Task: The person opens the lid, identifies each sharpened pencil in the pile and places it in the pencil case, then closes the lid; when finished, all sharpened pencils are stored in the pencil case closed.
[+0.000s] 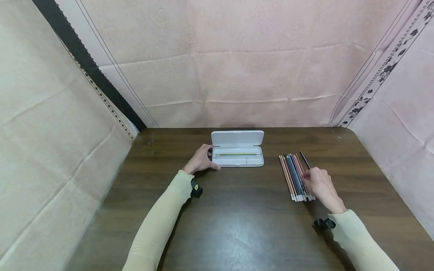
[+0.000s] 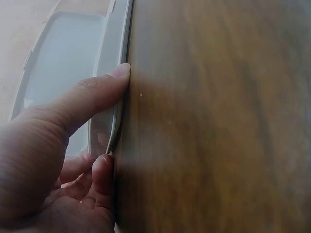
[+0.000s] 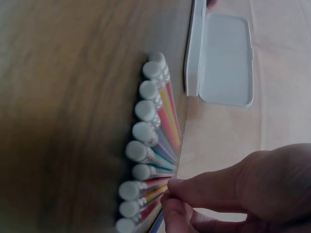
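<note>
A white pencil case (image 1: 237, 162) lies open on the table, its lid (image 1: 237, 138) tipped back. My left hand (image 1: 202, 158) grips the case's left end, thumb (image 2: 104, 92) along the front side and fingers curled around the corner. Inside the case lie a yellow-green pencil (image 1: 237, 154) and a paler one beside it. To the right, several pencils (image 1: 292, 177) with white eraser ends (image 3: 146, 110) lie side by side, erasers toward me. At the row's right edge my right hand (image 1: 320, 184) pinches a dark pencil (image 1: 304, 159), which slants away from the others; its lower part is hidden by the hand.
The brown wooden table (image 1: 217, 226) carries the case near its back edge. Pale cloth (image 1: 237, 75) hangs behind the table, with more cloth at the left and right sides. Each wrist wears a small black camera (image 1: 196, 189).
</note>
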{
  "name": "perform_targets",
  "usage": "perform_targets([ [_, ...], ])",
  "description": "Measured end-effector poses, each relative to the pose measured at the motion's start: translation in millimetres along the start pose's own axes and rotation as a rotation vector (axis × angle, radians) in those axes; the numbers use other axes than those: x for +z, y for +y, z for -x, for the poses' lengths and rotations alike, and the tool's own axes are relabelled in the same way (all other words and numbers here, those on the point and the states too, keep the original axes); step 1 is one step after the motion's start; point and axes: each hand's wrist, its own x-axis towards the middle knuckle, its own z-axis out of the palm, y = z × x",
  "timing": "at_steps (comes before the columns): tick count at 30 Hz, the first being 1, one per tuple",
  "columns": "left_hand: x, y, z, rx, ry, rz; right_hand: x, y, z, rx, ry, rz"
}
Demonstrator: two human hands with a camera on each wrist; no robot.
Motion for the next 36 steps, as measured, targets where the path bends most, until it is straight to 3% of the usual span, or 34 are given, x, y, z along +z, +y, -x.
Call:
perform_targets([
  [5,0.4,-0.6,-0.9,0.014,0.006,-0.008,0.1,0.2,1.3,0.048,-0.043,-0.018],
  [13,0.2,-0.3,-1.4,0.020,0.007,-0.003,1.0,2.2,0.4,0.046,-0.021,0.018],
  [22,1.2,1.3,0.5,0.017,0.004,0.017,0.1,2.7,2.1,0.093,-0.067,0.019],
  [36,0.2,1.3,1.6,0.026,0.009,0.006,0.1,4.9,1.0,0.072,-0.070,0.020],
])
